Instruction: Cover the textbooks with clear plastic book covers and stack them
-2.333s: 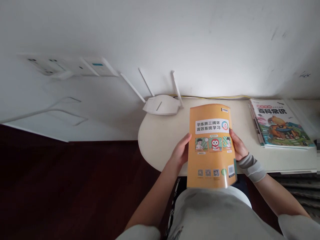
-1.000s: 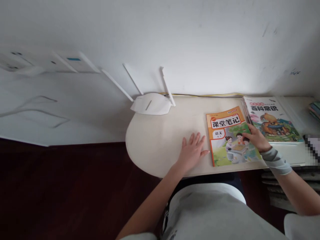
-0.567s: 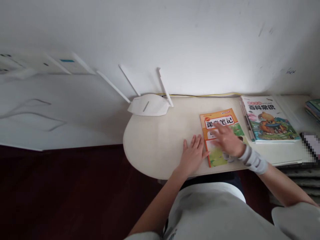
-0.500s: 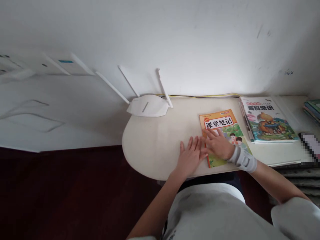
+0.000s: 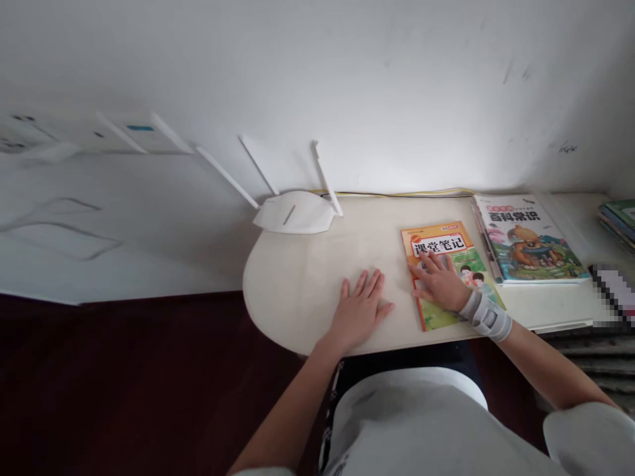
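An orange and green book (image 5: 441, 231) lies face up near the front edge of the white table (image 5: 292, 284). Resting on its cover is my right hand (image 5: 440, 281), fingers spread, with a grey band round the wrist. My left hand (image 5: 356, 309) lies palm down on the bare tabletop to the left of the book, its fingers apart, not touching the book. Neither hand grips anything.
A white router (image 5: 296, 213) with upright antennas stands at the table's back left, cables along the wall. Right of the orange book lies a stack of books (image 5: 533, 248). More books (image 5: 620, 221) and a pixelated object (image 5: 615, 291) are at the far right.
My left hand has moved left, away from my right hand and the book. My right hand remains on the cover, and the view has shifted slightly.
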The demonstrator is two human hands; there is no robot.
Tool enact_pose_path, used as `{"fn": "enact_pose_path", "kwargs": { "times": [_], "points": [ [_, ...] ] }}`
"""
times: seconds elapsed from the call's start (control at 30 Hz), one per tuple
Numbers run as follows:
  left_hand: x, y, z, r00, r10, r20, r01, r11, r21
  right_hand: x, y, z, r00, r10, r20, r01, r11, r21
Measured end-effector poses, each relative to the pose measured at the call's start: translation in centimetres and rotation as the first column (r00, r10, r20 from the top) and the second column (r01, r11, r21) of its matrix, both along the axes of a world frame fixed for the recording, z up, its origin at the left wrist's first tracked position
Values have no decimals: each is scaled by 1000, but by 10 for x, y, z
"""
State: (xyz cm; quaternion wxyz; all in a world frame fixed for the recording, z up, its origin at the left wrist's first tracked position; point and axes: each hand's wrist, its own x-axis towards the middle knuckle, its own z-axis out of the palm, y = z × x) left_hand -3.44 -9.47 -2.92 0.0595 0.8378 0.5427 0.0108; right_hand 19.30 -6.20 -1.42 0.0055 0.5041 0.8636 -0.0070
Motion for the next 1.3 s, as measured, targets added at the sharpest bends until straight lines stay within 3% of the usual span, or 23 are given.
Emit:
{"fn": "enact_pose_path", "kwargs": {
  "times": [0.23,0.4,0.53,0.67,0.8,0.93,1.03,1.13,1.17,1.23,1.3],
  "points": [
    [-26,5,2,997,25,-67,-25,1000,0,-19,1,-2,1000,-26,-12,26,999,26],
    [-27,2,7,996,43,-79,-42,999,6,-15,4,-2,996,-63,-56,66,997,40],
    [-3,-8,15,997,49,-56,-43,994,101,29,11,4,970,-199,-140,214,972,99],
    [40,-18,11,991,-130,29,126,984,126,75,1,1,906,-409,-109,421,895,145],
    [67,-19,-1,978,-195,72,185,975,122,84,-12,-4,898,-428,-101,437,894,96],
    [66,-17,-4,969,-196,147,186,979,82,81,-17,6,883,-433,-182,449,892,56],
    [58,-14,3,943,-170,285,181,983,-11,79,-19,33,869,-292,-399,313,950,-12],
    [51,-12,15,802,-109,588,194,978,-83,61,-20,67,820,-18,-573,-31,997,-75],
    [48,-11,19,721,-77,689,186,979,-85,50,-19,75,821,55,-569,-121,990,-79],
    [41,-10,26,592,-7,806,103,992,-68,22,-15,84,877,121,-465,-174,982,-73],
    [33,-10,28,617,59,784,-42,998,-42,-8,-7,82,951,111,-288,-135,988,-68]
  ]
}}
